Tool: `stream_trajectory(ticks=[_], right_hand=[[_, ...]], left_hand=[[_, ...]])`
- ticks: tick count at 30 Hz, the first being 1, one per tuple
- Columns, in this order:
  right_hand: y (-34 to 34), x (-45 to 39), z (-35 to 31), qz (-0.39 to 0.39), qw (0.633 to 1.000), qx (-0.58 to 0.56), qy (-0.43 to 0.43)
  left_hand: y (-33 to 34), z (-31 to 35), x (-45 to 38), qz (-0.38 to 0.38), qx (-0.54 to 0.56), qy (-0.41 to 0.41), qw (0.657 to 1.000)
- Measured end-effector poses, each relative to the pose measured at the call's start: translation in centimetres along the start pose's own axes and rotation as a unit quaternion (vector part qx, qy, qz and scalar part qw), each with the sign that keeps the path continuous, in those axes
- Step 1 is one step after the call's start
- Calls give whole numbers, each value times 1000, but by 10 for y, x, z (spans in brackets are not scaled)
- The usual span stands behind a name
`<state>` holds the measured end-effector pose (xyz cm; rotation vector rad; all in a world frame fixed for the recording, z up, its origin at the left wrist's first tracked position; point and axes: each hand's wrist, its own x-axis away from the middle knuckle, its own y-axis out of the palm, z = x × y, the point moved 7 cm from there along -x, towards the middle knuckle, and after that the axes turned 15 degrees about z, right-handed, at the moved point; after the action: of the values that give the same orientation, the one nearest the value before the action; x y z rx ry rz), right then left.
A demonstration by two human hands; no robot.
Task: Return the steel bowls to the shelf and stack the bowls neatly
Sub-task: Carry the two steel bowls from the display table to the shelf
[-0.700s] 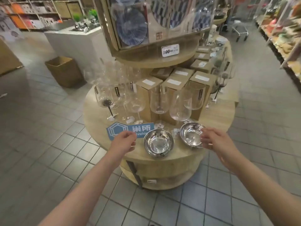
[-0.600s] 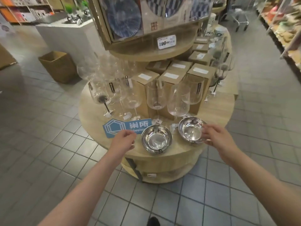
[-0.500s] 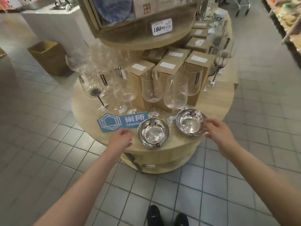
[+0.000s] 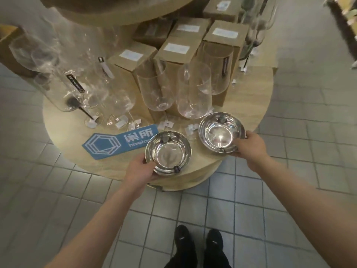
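Two shiny steel bowls stand side by side near the front edge of a round wooden display shelf (image 4: 63, 130). My left hand (image 4: 140, 170) grips the near-left rim of the left steel bowl (image 4: 168, 152), thumb on the rim and fingers under it. My right hand (image 4: 250, 145) holds the right rim of the right steel bowl (image 4: 221, 132), which looks slightly tilted toward me. Whether either bowl is off the wood I cannot tell. The bowls are apart, not stacked.
Several tall wine glasses (image 4: 156, 86) stand just behind the bowls, with brown cardboard boxes (image 4: 173, 49) behind them. A blue sign (image 4: 117, 144) lies flat left of the left bowl. An upper shelf tier (image 4: 116, 10) overhangs. Grey tiled floor and my black shoes (image 4: 185, 240) are below.
The camera has tipped downward and closer. My left hand moved right from the blue sign and took hold of the left bowl. My right hand closed more firmly on the right bowl.
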<state>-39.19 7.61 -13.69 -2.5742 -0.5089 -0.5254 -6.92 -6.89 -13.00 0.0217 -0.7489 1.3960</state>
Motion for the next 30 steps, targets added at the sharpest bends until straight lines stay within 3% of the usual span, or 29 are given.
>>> stream_trajectory(ticks=[5,11,16,25,30], right_hand=[[-43,18,2,7,996,-77,32],[-156,39,37,67,986,-137,63],[-268,43,72,144,969,-185,74],[-462,22,121,248,936,-241,62],[-535,9,140,282,918,-272,63]], left_hand=[[6,12,17,-30,-30,24,999],[64,44,61,-108,-66,63,990],[143,80,111,-184,-76,99,975],[326,126,226,-240,-104,172,950],[417,143,275,-279,-106,182,937]])
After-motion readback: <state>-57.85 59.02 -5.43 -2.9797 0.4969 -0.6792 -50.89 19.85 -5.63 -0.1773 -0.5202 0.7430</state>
